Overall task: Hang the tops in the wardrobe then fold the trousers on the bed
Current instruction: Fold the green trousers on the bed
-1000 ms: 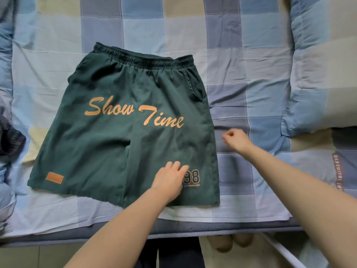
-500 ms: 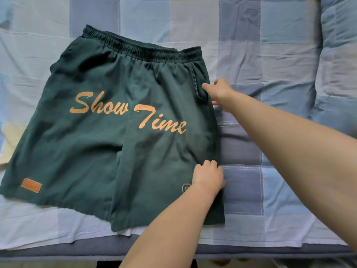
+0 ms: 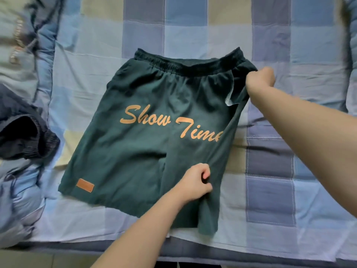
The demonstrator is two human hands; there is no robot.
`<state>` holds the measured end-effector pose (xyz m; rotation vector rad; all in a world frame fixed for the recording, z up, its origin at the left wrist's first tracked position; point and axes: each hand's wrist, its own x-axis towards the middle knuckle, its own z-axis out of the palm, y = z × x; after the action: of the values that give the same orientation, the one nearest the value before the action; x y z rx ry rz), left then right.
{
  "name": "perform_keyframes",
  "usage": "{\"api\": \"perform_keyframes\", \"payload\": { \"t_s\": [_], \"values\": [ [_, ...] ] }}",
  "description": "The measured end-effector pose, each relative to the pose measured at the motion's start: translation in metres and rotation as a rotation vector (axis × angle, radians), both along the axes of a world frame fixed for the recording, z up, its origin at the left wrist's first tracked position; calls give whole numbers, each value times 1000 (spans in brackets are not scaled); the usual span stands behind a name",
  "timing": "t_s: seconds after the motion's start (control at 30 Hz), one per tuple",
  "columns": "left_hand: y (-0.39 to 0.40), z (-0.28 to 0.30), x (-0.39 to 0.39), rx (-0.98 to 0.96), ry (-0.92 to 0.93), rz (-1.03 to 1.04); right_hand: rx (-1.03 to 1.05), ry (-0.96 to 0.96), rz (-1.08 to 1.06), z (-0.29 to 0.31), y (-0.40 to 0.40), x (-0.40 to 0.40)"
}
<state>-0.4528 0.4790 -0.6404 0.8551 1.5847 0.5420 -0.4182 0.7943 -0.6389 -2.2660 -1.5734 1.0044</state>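
Observation:
Dark green shorts (image 3: 135,147) with orange "Show Time" lettering lie on the checked bed sheet (image 3: 270,190), waistband away from me. My right hand (image 3: 260,79) grips the shorts' right side just below the waistband and lifts it, showing a pale inner lining. My left hand (image 3: 195,183) pinches the right leg's fabric lower down. The right edge of the shorts is raised and turned leftward.
A dark navy garment (image 3: 23,136) with an elastic cuff lies at the left edge. A blue checked duvet (image 3: 25,55) bunches at the far left. A pillow (image 3: 352,55) sits at the right edge. The bed's front edge (image 3: 251,252) runs along the bottom.
Both hands have closed on the shorts' right side and lifted it off the sheet. Earlier the left hand lay flat on the right leg and the right hand only reached toward the side seam.

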Motion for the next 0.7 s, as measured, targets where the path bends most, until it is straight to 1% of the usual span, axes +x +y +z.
{"api": "perform_keyframes", "payload": {
  "t_s": [0.07, 0.17, 0.2, 0.27, 0.33, 0.4, 0.47, 0.57, 0.6, 0.7],
  "values": [
    [-21, 3, -39, -52, -26, 91, -23, 56, 25, 13, -7, -14],
    [-57, 8, -91, -197, -161, 289, -46, 117, 80, 30, -28, -48],
    [-73, 11, -114, -246, -202, 309, -52, 142, 109, 37, -38, -67],
    [-101, 12, -149, -315, -227, 233, -56, 174, 163, 44, -53, -98],
    [-131, 15, -184, -341, -203, 168, -51, 192, 207, 49, -71, -137],
    [-161, 13, -220, -351, -191, 218, -48, 240, 207, 50, -91, -180],
    [-182, 11, -248, -312, -175, 295, -49, 299, 178, 52, -106, -215],
    [-207, 5, -293, -253, -145, 349, -58, 352, 177, 50, -122, -261],
    [-215, 0, -308, -250, -98, 345, -58, 359, 178, 47, -125, -275],
    [-235, -20, -340, -275, 157, 307, -83, 334, 230, 37, -131, -301]
  ]
}}
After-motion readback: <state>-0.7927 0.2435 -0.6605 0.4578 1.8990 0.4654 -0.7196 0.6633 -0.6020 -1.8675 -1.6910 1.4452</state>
